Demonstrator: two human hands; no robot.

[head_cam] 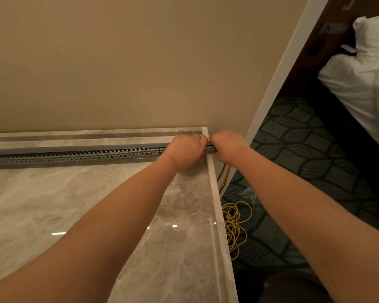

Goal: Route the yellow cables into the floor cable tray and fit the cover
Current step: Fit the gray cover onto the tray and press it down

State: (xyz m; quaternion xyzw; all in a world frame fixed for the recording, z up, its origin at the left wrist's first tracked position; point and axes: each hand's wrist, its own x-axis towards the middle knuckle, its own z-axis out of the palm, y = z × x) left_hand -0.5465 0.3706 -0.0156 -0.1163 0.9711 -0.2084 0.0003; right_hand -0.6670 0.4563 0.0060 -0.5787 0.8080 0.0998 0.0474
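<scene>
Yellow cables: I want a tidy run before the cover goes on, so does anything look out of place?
Yes. Most of the yellow cables lie in a loose tangle on the carpet beside the marble edge, not in the grey cable tray. Both hands are at its right end.

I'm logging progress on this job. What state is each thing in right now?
slotted cable tray: lying along the wall on the marble surface, top open, no cover on the visible stretch.
yellow cables: mostly a loose coil on the carpet; strands rise toward the tray's end.
left hand: closed over the tray's right end.
right hand: closed at the tray's end; what it grips is hidden.
</scene>
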